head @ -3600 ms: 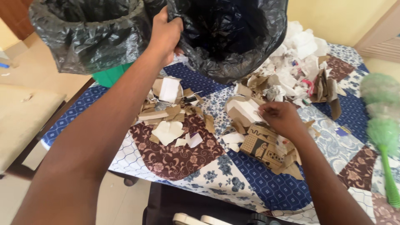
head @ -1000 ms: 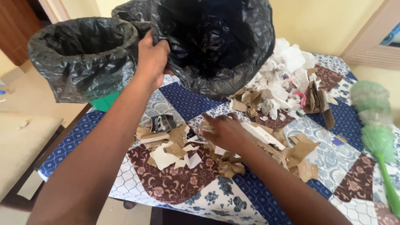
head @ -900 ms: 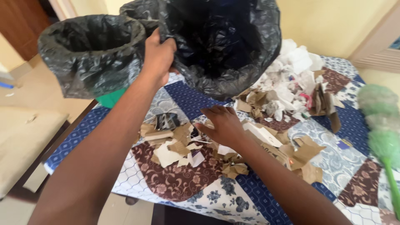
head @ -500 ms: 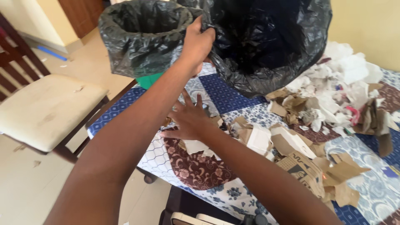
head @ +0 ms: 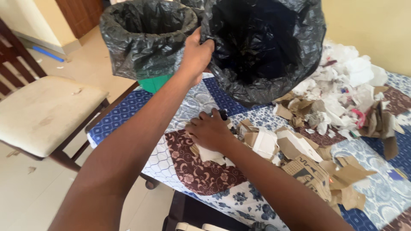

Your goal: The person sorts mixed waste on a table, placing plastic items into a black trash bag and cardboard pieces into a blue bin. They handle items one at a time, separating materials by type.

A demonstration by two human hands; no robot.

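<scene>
Fingers splayed a moment ago, now right hand (head: 209, 130) curls around torn brown-and-white cardboard scraps (head: 214, 154) on the patchwork tablecloth (head: 128, 111); left hand (head: 196, 53) pinches the crinkled black plastic bag (head: 265, 42) rim, open mouth directly above, beyond.

Left hand (head: 196, 55) raised, arm outstretched, fingers pinched shut. Right hand (head: 209, 131) low, palm down, fingers curled closed, forearm crossing inward.
</scene>
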